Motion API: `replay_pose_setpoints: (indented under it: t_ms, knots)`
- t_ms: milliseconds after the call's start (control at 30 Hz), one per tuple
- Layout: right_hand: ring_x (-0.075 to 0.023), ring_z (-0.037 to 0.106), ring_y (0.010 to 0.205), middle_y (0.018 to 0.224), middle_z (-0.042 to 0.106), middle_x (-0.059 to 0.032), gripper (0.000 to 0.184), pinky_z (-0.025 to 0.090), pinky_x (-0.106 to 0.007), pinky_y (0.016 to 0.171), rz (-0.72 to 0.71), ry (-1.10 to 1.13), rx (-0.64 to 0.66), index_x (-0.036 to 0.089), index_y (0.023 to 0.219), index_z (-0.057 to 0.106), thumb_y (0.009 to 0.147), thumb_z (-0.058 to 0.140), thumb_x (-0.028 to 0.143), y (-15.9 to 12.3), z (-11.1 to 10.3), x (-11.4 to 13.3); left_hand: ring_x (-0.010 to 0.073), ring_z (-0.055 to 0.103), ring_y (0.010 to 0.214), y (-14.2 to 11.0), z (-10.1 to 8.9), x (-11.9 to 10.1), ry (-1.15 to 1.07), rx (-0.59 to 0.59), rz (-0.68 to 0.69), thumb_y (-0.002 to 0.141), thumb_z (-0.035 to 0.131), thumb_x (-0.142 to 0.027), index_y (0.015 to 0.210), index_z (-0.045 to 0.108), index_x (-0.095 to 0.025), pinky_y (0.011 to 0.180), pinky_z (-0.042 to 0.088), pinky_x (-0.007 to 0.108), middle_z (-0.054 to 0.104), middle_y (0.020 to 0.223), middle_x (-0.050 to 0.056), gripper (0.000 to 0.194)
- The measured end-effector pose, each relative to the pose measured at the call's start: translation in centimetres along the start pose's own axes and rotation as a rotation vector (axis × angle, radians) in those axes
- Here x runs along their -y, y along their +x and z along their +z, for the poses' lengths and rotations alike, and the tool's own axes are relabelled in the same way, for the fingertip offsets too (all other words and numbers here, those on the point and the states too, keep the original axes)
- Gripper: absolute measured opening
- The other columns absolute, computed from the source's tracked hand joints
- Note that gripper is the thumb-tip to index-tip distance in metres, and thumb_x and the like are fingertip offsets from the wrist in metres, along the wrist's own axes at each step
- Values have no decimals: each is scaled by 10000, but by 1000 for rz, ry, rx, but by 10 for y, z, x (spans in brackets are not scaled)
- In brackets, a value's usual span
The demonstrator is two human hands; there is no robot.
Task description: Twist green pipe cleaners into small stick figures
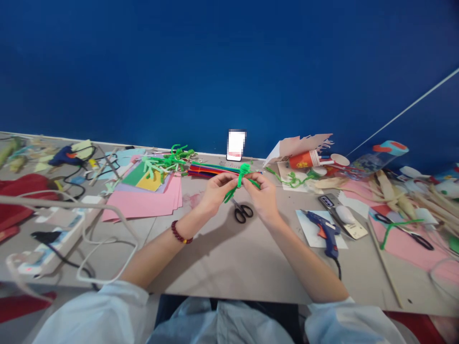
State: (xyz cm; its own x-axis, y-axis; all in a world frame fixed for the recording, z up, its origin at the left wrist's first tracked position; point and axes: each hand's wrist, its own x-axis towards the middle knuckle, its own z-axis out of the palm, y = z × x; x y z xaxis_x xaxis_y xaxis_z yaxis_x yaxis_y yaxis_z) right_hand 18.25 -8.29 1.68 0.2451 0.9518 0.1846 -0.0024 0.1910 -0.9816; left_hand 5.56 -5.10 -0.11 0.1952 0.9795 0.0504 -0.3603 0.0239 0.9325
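Both hands meet above the grey table [222, 258] and pinch a green pipe-cleaner figure [241, 179] between them. My left hand [217, 191], with a dark red bead bracelet at the wrist, grips its lower left part. My right hand [263, 193] pinches its right side. The figure's looped top sticks up between the fingertips and a green tail hangs down to the left. Black-handled scissors [243, 211] lie on the table just below the hands. A bundle of coloured pipe cleaners [211, 169] lies behind the hands.
Pink and coloured paper sheets [147, 196] with green pipe-cleaner pieces [167, 161] lie at left. A power strip with white cables [53, 234] sits at far left. A blue glue gun [324, 230], a second pair of scissors [409, 231], paper cups [308, 159] and wooden sticks [401, 196] crowd the right. A phone [236, 145] leans on the blue wall.
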Motion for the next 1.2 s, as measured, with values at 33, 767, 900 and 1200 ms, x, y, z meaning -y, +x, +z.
replay_pose_setpoints:
  t_ms: [33,767,900,1200]
  knots:
    - [-147,614,729,752,656,-17,163,499,-287,726,2,-4,-2,183,724,604,689,663,330,0,0,1,94,584,631,0,0,-1,5,0,3,588,814,-330,699,673,-179,615,474,226,662,692,0,235]
    - [-125,520,665,688,589,-5,175,451,-242,628,29,0,-5,188,682,573,671,651,344,0,2,-1,93,565,595,-7,6,-1,42,-78,66,561,837,-386,678,658,-165,572,458,225,651,655,1,307]
    - [-123,504,659,692,584,-5,194,451,-238,626,34,-15,27,192,690,568,681,655,365,1,1,-1,98,559,593,-8,6,1,64,-92,93,577,827,-399,690,661,-167,556,452,225,652,665,6,306]
    - [-80,401,514,603,514,34,279,353,-217,495,117,11,56,185,705,568,665,690,433,0,-2,3,107,566,615,-11,5,4,145,-84,182,652,783,-400,724,663,-167,596,462,240,667,707,19,272]
